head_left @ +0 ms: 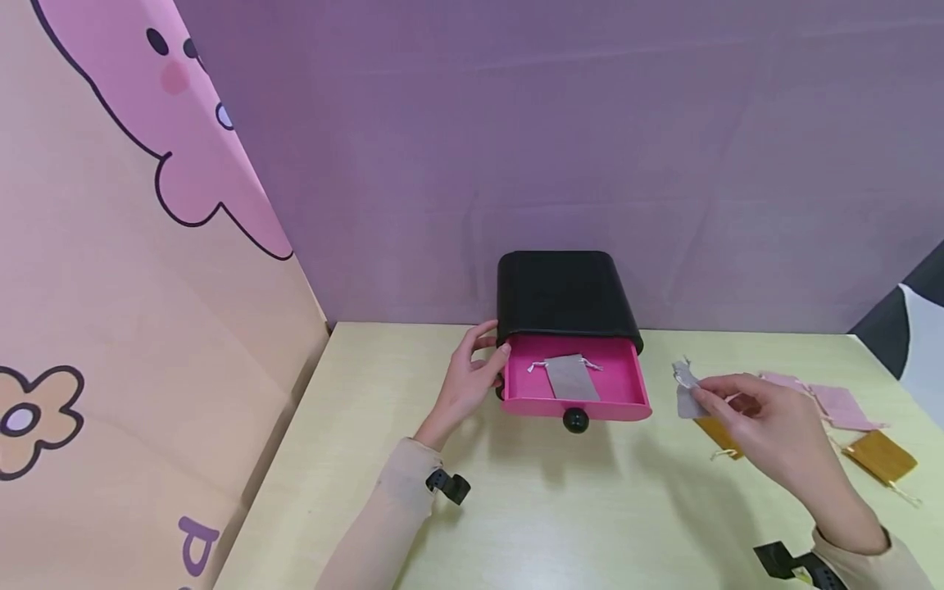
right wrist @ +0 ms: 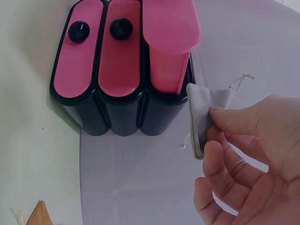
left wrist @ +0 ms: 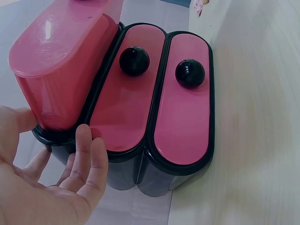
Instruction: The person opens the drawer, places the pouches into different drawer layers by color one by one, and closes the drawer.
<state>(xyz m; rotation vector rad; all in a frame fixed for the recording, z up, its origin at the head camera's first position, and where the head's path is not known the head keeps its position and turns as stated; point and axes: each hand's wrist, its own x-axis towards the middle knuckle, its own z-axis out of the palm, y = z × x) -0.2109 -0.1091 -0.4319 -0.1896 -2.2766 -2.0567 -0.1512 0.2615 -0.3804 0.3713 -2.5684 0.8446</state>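
One grey pouch (head_left: 571,376) is already laid in the open pink drawer (head_left: 627,385) at frame centre, steadied by the relaxed, straight-fingered left hand (head_left: 472,377), while a second grey pouch (head_left: 686,389) is pinched by the right hand (head_left: 767,426), and pink pouches (head_left: 841,406) and mustard pouches (head_left: 881,455) are left on the desk (head_left: 590,508) at right.

Hands at an open pink drawer on a pale bench

The left hand (head_left: 468,378) rests against the black cabinet (head_left: 564,295) beside its pulled-out drawer (head_left: 627,385), where a grey pouch (head_left: 571,378) lies. The right hand (head_left: 767,430) pinches another grey pouch (head_left: 686,392) above pink pouches (head_left: 841,406) and mustard pouches (head_left: 881,455) on the bench (head_left: 560,516).
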